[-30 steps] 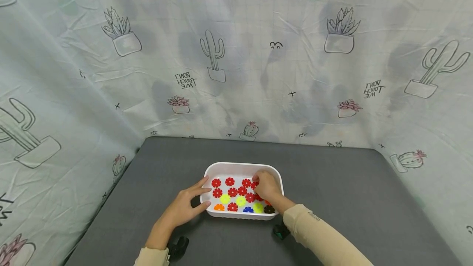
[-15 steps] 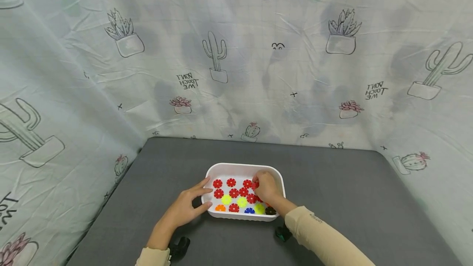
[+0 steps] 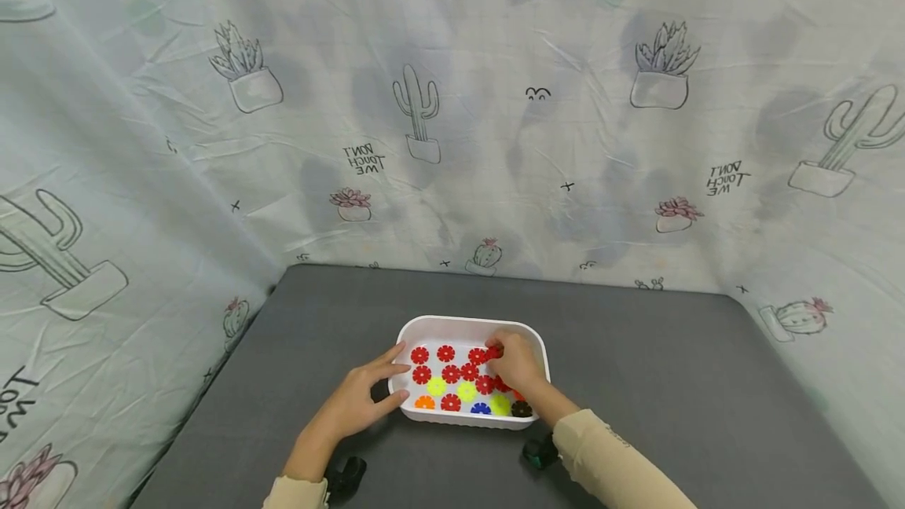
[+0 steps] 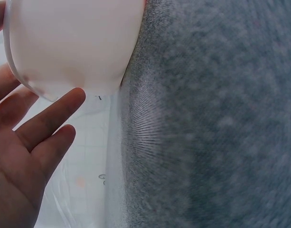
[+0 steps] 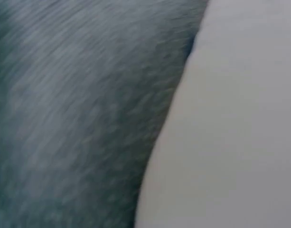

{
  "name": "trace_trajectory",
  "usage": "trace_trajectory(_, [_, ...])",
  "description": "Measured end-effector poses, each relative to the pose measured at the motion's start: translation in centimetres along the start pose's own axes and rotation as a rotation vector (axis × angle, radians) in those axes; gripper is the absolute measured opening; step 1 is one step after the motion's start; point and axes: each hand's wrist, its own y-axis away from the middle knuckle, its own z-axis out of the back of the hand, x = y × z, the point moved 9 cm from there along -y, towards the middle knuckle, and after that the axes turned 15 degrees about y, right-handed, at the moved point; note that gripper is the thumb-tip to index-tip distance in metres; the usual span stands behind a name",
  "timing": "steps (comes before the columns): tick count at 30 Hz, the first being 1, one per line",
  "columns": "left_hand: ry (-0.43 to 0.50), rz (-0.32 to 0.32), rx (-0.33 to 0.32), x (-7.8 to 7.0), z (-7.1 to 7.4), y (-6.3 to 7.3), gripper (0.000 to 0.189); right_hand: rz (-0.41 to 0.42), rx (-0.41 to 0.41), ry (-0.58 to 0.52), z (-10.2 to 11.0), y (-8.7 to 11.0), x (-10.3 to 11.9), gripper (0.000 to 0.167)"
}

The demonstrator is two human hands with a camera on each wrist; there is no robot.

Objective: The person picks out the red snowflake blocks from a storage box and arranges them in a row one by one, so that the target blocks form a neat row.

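A white plastic tray (image 3: 467, 420) holds several notched plastic discs, mostly red, with some yellow ones, a blue disc (image 3: 481, 408), an orange disc (image 3: 425, 401) and a dark disc (image 3: 522, 409). Inside the tray's right part, my right hand (image 3: 518, 362) pinches a red disc (image 3: 495, 352), partly covered by the fingers. My left hand (image 3: 360, 397) rests at the left end with spread, fairly straight fingers on the rim. In the left wrist view, two fingers of that hand extend outside the tray wall (image 4: 74, 42). The right wrist view shows only the tray's outside (image 5: 226, 123), not the hand.
The tray stands on a dark grey table (image 3: 622, 368). A pale curtain (image 3: 481, 132) with cactus drawings hangs behind and at both sides. Black wrist devices sit under both forearms, the left device (image 3: 346, 479) and the right device (image 3: 540, 452).
My right hand has lifted slightly with the red disc, which now shows more clearly at the fingertips. The left hand stays on the tray rim. The whole head view has shifted a little.
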Motion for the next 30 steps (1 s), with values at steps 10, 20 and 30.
trace_trajectory(10, [0.002, 0.002, 0.004, 0.3, -0.2, 0.7, 0.042, 0.061, 0.009, -0.188, 0.0, 0.4, -0.1, 0.032])
trace_trajectory(20, [0.019, 0.008, 0.003, 0.6, -0.6, 0.6, 0.043, 0.088, 0.032, -0.351, 0.5, 0.6, -0.5, 0.035])
trace_trajectory(30, [0.015, 0.016, -0.007, 0.3, -0.3, 0.4, 0.043, 0.136, 0.021, -0.528, 1.4, 0.8, -0.1, 0.034])
